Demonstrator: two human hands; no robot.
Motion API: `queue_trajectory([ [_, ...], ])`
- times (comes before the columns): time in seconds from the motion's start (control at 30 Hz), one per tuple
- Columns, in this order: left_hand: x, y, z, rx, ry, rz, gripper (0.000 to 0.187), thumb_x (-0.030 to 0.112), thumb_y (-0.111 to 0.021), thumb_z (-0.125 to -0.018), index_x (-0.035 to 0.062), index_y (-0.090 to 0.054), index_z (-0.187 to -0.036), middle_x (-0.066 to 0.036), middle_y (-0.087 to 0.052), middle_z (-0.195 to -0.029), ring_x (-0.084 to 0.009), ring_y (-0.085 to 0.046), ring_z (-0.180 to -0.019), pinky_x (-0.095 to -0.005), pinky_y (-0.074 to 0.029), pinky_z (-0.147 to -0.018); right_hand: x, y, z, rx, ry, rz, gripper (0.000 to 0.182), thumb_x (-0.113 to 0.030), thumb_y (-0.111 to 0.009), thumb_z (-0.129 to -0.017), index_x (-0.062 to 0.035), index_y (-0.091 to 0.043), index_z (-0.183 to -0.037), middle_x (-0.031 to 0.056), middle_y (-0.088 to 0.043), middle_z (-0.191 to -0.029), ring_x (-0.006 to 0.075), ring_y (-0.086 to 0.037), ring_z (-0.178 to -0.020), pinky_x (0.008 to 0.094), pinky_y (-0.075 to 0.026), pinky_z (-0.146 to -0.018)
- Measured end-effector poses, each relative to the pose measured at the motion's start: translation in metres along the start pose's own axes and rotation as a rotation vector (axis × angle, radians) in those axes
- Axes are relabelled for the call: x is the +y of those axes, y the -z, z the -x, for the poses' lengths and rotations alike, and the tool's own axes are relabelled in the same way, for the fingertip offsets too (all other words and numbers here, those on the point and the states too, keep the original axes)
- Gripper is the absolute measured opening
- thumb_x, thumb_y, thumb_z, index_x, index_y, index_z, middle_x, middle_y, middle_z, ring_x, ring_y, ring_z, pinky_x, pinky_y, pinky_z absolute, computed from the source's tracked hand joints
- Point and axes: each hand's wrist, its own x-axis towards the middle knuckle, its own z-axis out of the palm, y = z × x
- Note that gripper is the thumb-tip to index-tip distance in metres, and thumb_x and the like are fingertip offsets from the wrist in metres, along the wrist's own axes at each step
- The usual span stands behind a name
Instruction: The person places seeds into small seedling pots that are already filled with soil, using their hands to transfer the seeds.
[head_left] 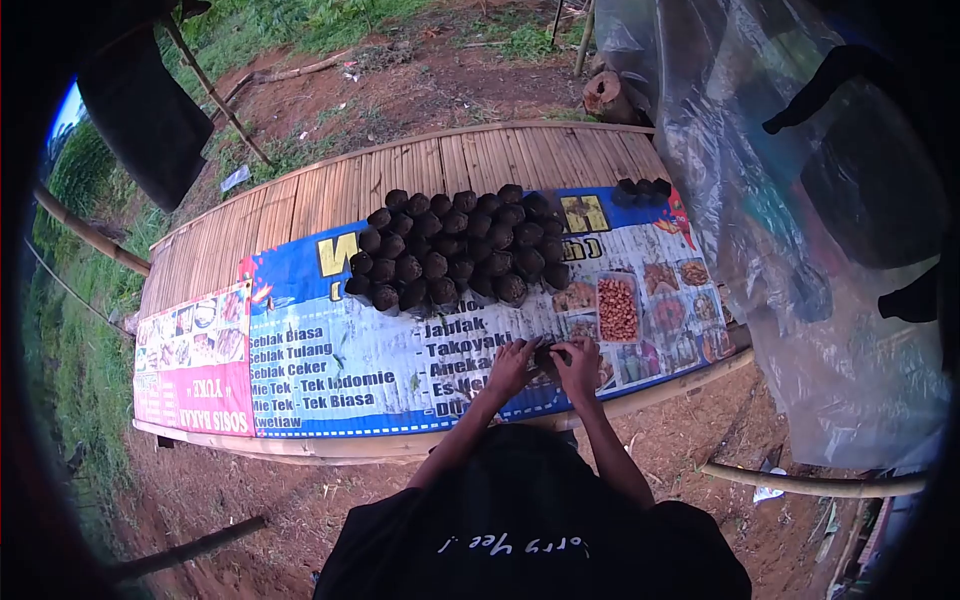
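Observation:
A small black planting bag (544,357), apparently filled with dark soil, stands at the near edge of the banner-covered table between my hands. My left hand (512,366) curls its fingers round the left side of the bag. Over its right side, my right hand (577,366) has its fingers pinched together at the bag's top; anything between those fingertips is too small to make out. Just beyond my right hand lies a clear plastic tub (602,338) of reddish-brown peanuts (618,306). Several similar black bags (435,264) stand packed in a cluster farther back.
A printed menu banner (300,385) covers much of the bamboo-slat table (330,190). More small black bags (643,190) stand at the back right corner. Clear plastic sheeting (740,150) hangs on the right. A bamboo pole (810,484) juts out at lower right.

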Motion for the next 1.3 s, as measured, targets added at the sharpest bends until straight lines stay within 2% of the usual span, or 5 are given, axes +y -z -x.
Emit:
queue_trajectory([
  [0.13,0.003,0.004,0.001,0.031,-0.043,-0.072,0.068,0.021,-0.075,-0.071,0.0148,-0.047,-0.132,-0.011,-0.056,-0.11,-0.0305,-0.053,-0.102,-0.0424,-0.04,-0.088,-0.002,0.001,0.0,-0.014,0.028,0.042,0.016,-0.022,-0.076,-0.074,-0.018,-0.071,-0.088,0.0045,-0.053,-0.104,0.0258,-0.049,-0.106,0.0417,-0.037,-0.092],
  [0.47,-0.001,0.001,0.001,0.003,-0.018,-0.066,0.061,0.02,-0.076,-0.069,0.013,-0.053,-0.125,-0.01,-0.056,-0.111,-0.0304,-0.052,-0.103,-0.0425,-0.04,-0.089,-0.007,0.005,-0.001,-0.057,0.052,0.142,0.016,-0.018,-0.075,-0.071,-0.0195,-0.07,-0.086,0.0024,-0.053,-0.104,0.0251,-0.048,-0.107,0.0417,-0.036,-0.091],
  [0.53,-0.001,0.0,0.001,0.012,-0.02,-0.063,0.061,0.02,-0.076,-0.069,0.0136,-0.053,-0.125,-0.009,-0.056,-0.11,-0.03,-0.052,-0.104,-0.0426,-0.04,-0.089,-0.005,0.002,0.001,-0.012,0.111,0.128,0.014,-0.015,-0.074,-0.069,-0.0203,-0.07,-0.081,0.0012,-0.052,-0.104,0.0252,-0.048,-0.106,0.0425,-0.036,-0.088],
  [1.07,-0.001,0.003,0.001,0.021,-0.021,-0.038,0.056,0.022,-0.076,-0.069,0.0115,-0.056,-0.12,-0.008,-0.056,-0.107,-0.0293,-0.052,-0.102,-0.042,-0.04,-0.086,-0.009,0.005,0.005,-0.028,0.15,0.246,0.019,-0.012,-0.069,-0.07,-0.0194,-0.075,-0.087,0.0008,-0.058,-0.113,0.0261,-0.047,-0.112,0.0422,-0.035,-0.095],
  [1.3,0.0,0.003,0.002,-0.007,-0.001,-0.047,0.06,0.02,-0.076,-0.069,0.014,-0.055,-0.125,-0.009,-0.056,-0.112,-0.0305,-0.051,-0.104,-0.043,-0.04,-0.09,-0.01,0.004,0.008,-0.032,0.07,0.206,0.018,-0.012,-0.067,-0.071,-0.0192,-0.075,-0.086,0.0006,-0.06,-0.112,0.0264,-0.048,-0.113,0.0426,-0.036,-0.095],
])
